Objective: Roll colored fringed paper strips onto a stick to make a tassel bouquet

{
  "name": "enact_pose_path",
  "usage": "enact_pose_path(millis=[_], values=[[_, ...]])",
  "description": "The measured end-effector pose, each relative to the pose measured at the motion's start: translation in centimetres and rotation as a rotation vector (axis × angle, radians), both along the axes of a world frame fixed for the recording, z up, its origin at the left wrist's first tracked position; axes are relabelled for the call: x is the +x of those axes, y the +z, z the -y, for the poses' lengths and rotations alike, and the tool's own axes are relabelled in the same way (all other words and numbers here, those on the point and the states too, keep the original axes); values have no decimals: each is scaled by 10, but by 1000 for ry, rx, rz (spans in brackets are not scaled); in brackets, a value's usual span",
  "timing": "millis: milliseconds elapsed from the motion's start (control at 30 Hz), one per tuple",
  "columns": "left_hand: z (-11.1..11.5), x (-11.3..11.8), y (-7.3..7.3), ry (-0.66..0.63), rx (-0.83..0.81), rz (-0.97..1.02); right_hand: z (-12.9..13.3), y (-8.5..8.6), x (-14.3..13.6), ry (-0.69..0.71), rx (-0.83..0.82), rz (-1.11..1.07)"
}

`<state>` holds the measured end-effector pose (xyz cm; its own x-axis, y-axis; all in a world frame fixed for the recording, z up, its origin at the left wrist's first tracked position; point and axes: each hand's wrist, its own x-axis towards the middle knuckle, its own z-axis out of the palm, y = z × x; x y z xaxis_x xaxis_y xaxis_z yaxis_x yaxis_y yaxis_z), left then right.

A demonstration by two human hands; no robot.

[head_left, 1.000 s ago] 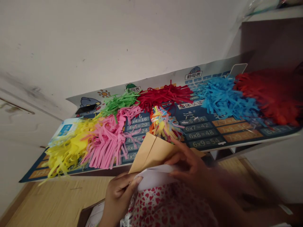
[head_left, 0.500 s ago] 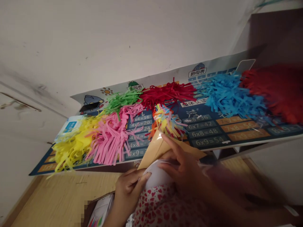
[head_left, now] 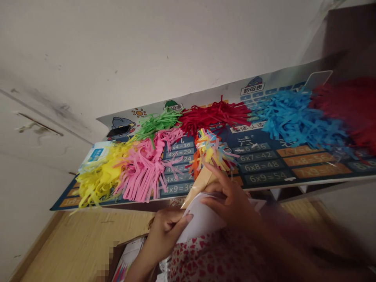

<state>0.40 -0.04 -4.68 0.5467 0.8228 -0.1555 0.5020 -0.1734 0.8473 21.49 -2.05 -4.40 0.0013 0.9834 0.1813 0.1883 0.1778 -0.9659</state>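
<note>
My left hand (head_left: 169, 231) pinches the near left edge of a white paper sheet (head_left: 199, 219), thumb on top and fingers underneath. A glossy tan paper piece (head_left: 198, 186), perhaps an envelope, shows behind the white sheet. My right hand (head_left: 230, 197) is closed on the papers from the right, thumb on the white sheet and index finger stretched along the tan piece. Just beyond the fingertips lies a bundle of mixed-colour paper strips (head_left: 213, 152); touching or apart I cannot tell. The fingers behind the papers are hidden.
Yellow (head_left: 100, 178), pink (head_left: 143, 166), green (head_left: 158, 123), dark red (head_left: 216, 115), blue (head_left: 299, 117) and bright red strips (head_left: 352, 111) lie on a table mat printed with multiplication tables (head_left: 261, 166). A dark phone-like slab (head_left: 119, 131) and a white-blue packet (head_left: 96, 154) sit at left.
The white sheet shows more and now covers much of the tan piece, whose right corner is out of sight. The view has shifted, so the table things appear farther right.
</note>
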Motion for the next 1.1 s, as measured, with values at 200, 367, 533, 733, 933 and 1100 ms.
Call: enact_pose_path(millis=[200,367,533,733,933,1100], values=[[2,1,-9,95,-87,33,-3,-1,4,-30,118,58],[1,0,-13,266,-75,31,21,-11,-1,-509,346,103],[1,5,-13,332,-21,28,38,-36,-39,-371,-141,-614],[4,11,-13,317,-3,37,32,-38,-54,-339,-391,-714],[11,18,-9,286,37,56,36,-42,-52,-375,-381,-618],[14,23,-12,283,46,63,39,-46,-55,-465,-271,-458]])
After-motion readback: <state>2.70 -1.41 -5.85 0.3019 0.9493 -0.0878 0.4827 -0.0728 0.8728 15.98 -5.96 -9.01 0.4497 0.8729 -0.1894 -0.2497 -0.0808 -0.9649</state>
